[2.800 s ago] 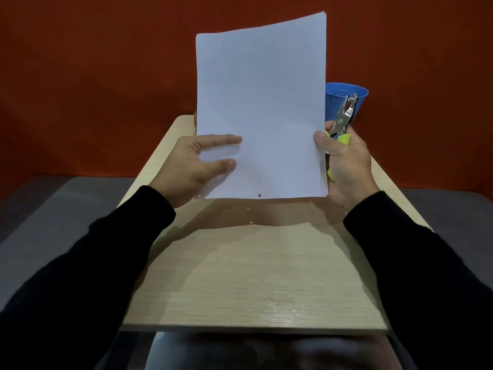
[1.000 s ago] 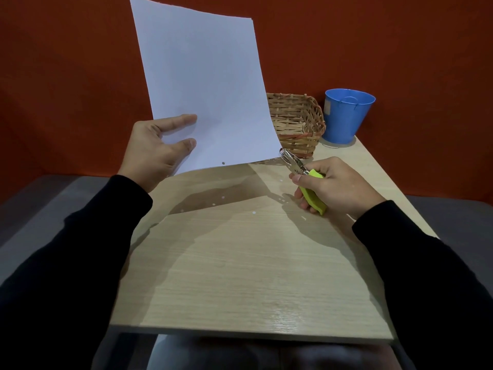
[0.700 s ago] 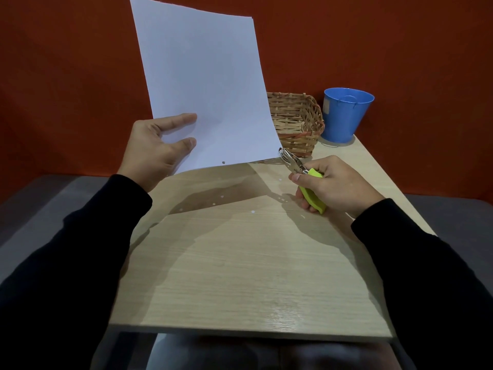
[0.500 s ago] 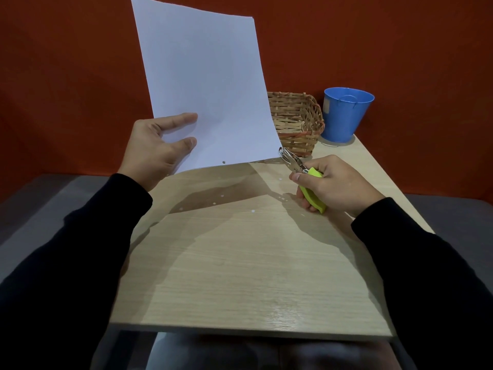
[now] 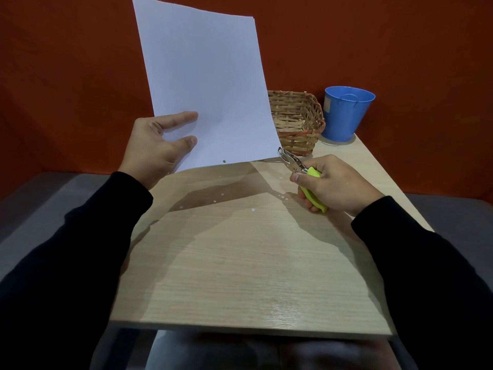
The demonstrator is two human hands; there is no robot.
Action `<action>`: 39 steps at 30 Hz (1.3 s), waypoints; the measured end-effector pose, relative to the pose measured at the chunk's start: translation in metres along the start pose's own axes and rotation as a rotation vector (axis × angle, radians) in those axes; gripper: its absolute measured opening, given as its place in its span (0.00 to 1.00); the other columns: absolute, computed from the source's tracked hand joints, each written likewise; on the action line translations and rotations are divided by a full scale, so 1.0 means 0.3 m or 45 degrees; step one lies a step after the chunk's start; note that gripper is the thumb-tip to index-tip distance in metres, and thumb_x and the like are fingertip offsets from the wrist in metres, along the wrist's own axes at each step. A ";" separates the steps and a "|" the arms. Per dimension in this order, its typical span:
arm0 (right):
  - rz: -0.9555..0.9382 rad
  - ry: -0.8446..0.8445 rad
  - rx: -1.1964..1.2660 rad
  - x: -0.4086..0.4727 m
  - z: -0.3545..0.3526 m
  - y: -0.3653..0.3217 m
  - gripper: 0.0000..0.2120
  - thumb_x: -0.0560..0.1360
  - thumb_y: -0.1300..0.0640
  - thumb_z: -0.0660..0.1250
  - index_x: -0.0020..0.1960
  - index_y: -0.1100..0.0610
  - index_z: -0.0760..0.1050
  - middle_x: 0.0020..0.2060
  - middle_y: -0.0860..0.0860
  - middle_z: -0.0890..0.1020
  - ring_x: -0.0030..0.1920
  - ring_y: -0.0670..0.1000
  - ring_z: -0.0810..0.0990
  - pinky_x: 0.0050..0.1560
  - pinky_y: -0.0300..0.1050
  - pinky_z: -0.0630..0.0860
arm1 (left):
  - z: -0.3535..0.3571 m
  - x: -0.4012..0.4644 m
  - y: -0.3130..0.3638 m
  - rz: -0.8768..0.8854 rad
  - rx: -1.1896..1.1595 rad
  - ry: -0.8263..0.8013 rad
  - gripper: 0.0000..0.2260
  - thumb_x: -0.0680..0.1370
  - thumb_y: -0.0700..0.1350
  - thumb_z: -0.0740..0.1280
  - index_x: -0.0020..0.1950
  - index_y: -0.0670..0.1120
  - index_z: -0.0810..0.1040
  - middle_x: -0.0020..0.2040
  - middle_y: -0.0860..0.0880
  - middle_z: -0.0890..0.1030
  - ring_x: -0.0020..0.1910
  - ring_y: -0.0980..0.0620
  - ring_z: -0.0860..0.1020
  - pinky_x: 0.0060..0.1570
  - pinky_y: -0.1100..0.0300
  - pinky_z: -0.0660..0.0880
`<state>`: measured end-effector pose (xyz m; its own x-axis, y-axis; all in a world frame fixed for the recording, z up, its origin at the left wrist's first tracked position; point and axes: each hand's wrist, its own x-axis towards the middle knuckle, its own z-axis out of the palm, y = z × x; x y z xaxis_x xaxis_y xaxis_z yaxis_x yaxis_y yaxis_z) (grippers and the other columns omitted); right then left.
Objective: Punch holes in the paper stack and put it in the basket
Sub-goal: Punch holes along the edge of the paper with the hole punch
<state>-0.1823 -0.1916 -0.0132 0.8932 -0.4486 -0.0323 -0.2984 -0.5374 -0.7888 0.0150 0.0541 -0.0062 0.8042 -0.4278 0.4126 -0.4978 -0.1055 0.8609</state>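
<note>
On table [image 5: 240, 276]: one paper stack [image 5: 205, 84], one punch [image 5: 296, 164], one basket [image 5: 298, 121], one bucket [image 5: 346, 113].

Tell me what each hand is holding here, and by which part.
Left hand holds the paper stack upright by its lower left corner. Right hand grips the hole punch by its green handles.

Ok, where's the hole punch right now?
In the head view the hole punch is in the right hand, right of centre above the table, its metal tip at the paper stack's lower right corner, just before the wicker basket.

Red wall [image 5: 66, 76] (grey floor [image 5: 40, 204])
</note>
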 end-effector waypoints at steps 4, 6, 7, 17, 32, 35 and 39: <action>-0.013 0.003 -0.007 0.000 0.001 0.002 0.15 0.83 0.53 0.68 0.41 0.61 0.79 0.30 0.55 0.83 0.27 0.50 0.81 0.33 0.52 0.82 | 0.007 0.006 -0.009 0.025 -0.046 0.000 0.17 0.78 0.38 0.73 0.66 0.50 0.82 0.64 0.57 0.82 0.61 0.55 0.78 0.40 0.72 0.76; -0.011 0.009 -0.007 -0.001 0.001 0.002 0.15 0.83 0.54 0.68 0.42 0.62 0.79 0.30 0.55 0.83 0.27 0.49 0.81 0.33 0.51 0.82 | 0.009 0.007 -0.010 0.019 -0.055 -0.003 0.18 0.78 0.38 0.73 0.67 0.48 0.82 0.65 0.55 0.82 0.56 0.63 0.73 0.30 0.75 0.72; -0.009 0.008 -0.009 -0.001 0.001 0.001 0.15 0.83 0.54 0.68 0.42 0.62 0.79 0.30 0.56 0.83 0.27 0.49 0.81 0.34 0.52 0.82 | 0.009 0.008 -0.012 0.019 -0.060 -0.001 0.18 0.78 0.37 0.73 0.67 0.48 0.82 0.65 0.55 0.81 0.56 0.62 0.75 0.30 0.74 0.71; -0.009 0.017 -0.102 -0.002 -0.002 -0.003 0.15 0.83 0.53 0.67 0.42 0.63 0.78 0.33 0.63 0.84 0.27 0.55 0.80 0.31 0.52 0.81 | 0.010 0.009 -0.018 0.014 -0.022 0.019 0.18 0.78 0.37 0.73 0.67 0.47 0.82 0.64 0.57 0.81 0.61 0.70 0.77 0.49 0.74 0.75; 0.229 -0.006 -0.247 0.024 -0.011 0.008 0.13 0.81 0.54 0.67 0.45 0.64 0.79 0.27 0.57 0.83 0.23 0.52 0.78 0.27 0.44 0.77 | 0.109 -0.030 -0.059 -0.223 0.066 -0.015 0.20 0.77 0.37 0.70 0.68 0.48 0.81 0.57 0.50 0.85 0.20 0.61 0.68 0.26 0.69 0.70; 0.267 -0.021 -0.245 0.023 -0.023 0.016 0.12 0.81 0.57 0.66 0.43 0.63 0.79 0.27 0.56 0.83 0.22 0.51 0.77 0.25 0.43 0.75 | 0.135 -0.043 -0.054 -0.216 0.067 -0.008 0.20 0.77 0.36 0.69 0.68 0.47 0.81 0.61 0.46 0.84 0.43 0.65 0.63 0.28 0.73 0.71; 0.294 -0.063 -0.223 0.024 -0.030 0.012 0.12 0.81 0.57 0.66 0.43 0.63 0.79 0.27 0.56 0.83 0.23 0.52 0.79 0.27 0.44 0.77 | 0.145 -0.052 -0.041 -0.241 0.050 -0.001 0.20 0.77 0.35 0.69 0.68 0.46 0.81 0.62 0.45 0.84 0.23 0.65 0.74 0.27 0.75 0.69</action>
<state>-0.1801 -0.2032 -0.0106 0.8088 -0.5404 -0.2318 -0.5454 -0.5419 -0.6395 -0.0057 0.0230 -0.0363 0.8843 -0.3978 0.2443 -0.3501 -0.2188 0.9108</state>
